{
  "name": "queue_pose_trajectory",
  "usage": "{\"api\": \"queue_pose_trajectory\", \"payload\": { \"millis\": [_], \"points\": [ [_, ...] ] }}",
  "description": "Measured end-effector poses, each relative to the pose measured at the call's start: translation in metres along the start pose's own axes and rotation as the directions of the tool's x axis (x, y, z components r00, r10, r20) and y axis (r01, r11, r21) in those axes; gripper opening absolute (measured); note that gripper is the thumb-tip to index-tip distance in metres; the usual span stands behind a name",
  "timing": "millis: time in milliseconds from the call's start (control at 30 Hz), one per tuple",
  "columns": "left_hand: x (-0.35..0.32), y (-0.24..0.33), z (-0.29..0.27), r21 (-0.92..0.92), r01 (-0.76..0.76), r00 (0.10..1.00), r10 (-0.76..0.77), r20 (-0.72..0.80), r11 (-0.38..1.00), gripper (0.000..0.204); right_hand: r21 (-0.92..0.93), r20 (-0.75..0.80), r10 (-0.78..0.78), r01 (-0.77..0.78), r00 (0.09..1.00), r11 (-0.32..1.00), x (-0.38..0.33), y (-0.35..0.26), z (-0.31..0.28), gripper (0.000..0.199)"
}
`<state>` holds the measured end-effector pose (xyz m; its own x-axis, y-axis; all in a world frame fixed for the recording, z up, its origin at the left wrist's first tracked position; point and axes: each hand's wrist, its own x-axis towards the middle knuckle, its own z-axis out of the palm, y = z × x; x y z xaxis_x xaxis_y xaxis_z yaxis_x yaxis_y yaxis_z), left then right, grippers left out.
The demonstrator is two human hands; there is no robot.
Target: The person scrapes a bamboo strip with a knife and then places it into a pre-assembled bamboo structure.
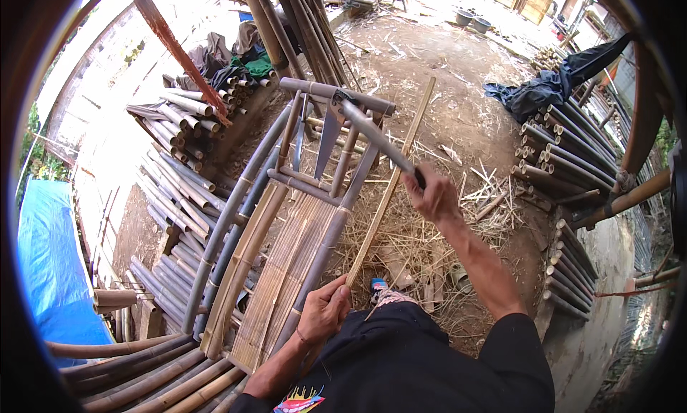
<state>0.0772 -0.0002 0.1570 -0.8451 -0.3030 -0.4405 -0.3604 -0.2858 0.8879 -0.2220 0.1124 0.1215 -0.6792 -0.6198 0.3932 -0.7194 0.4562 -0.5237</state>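
My left hand (325, 309) pinches the near end of a long, thin bamboo strip (372, 230), which slants away to the upper right over the ground. My right hand (435, 195) is closed round the dark grip of a long grey tool (376, 138); whether it is a knife cannot be told. The tool points up and left, crossing the strip near my fist; whether they touch is unclear. Left of the strip is a bamboo chair frame (318, 238) with a slatted surface. A tapered metal blade (328, 143) hangs at its top rail.
Stacked bamboo poles (179, 191) line the left, with a blue tarp (54, 256) beyond. More cut poles (565, 155) lie at the right under dark cloth (529, 95). Shavings (494, 198) litter the dirt floor. Upright poles (293, 27) lean behind the chair frame.
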Motion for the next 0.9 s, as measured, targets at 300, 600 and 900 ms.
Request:
{"api": "queue_pose_trajectory", "payload": {
  "millis": [300, 600, 900],
  "points": [
    [-0.039, -0.021, -0.014, 0.005, 0.041, 0.999, -0.041, 0.014, 0.999, 0.037, -0.041, 0.01, 0.1, -0.1, 0.995, 0.994, 0.004, 0.045, -0.007, 0.065],
    [-0.07, -0.04, -0.036, 0.143, 0.032, 0.996, -0.043, 0.082, 0.989, 0.036, -0.122, -0.074, 0.287, -0.295, 0.955, 0.948, 0.026, 0.111, -0.027, 0.068],
    [0.005, -0.039, -0.135, 0.72, -0.363, 0.743, 0.649, -0.16, 0.592, 0.013, 0.692, 0.309, 0.629, -0.623, 0.713, 0.366, 0.017, 0.079, -0.013, 0.044]
  ]
}}
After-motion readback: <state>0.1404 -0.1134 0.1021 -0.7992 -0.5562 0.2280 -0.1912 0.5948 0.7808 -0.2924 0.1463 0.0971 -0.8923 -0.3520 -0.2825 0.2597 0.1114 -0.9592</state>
